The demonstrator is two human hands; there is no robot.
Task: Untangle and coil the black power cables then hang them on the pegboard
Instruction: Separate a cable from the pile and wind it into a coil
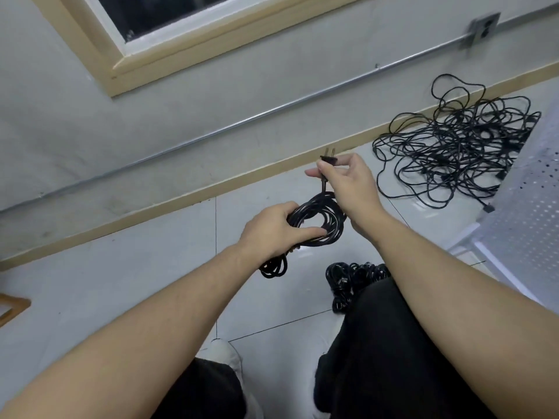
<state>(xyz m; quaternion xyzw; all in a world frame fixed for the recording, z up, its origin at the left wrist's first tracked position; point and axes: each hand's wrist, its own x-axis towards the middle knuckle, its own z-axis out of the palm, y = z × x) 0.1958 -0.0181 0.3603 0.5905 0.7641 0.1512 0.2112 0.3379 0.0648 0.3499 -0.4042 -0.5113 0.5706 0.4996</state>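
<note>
The left hand (272,229) is clenched around a coiled black power cable (319,219), fingers and thumb wrapped round the bundle of loops so that the thumb lies across the lower strands. Part of the same coil hangs out beneath the hand as a smaller loop. The right hand (348,184) pinches the cable's plug (328,160) between thumb and curled fingers, prongs pointing up and away, with a short straight run of cord dropping from the plug into the coil just below. Both hands are held in the air above the pale tiled floor (121,282), close together, the right slightly farther from the body.

A large tangled pile of black cables (459,146) lies on the floor to the right, near the wooden baseboard (151,213) and well apart from the hands. Beside it, at the right edge of the view, lies a white perforated pegboard (526,213), tilted; one cable end reaches its edge. Closer in, by the person's right knee, a smaller heap of coiled cables (351,276) rests on the tiles, partly hidden by dark trousers (378,343). The wall above carries a metal conduit (211,134), a window frame (169,58) and an outlet box (482,28).
</note>
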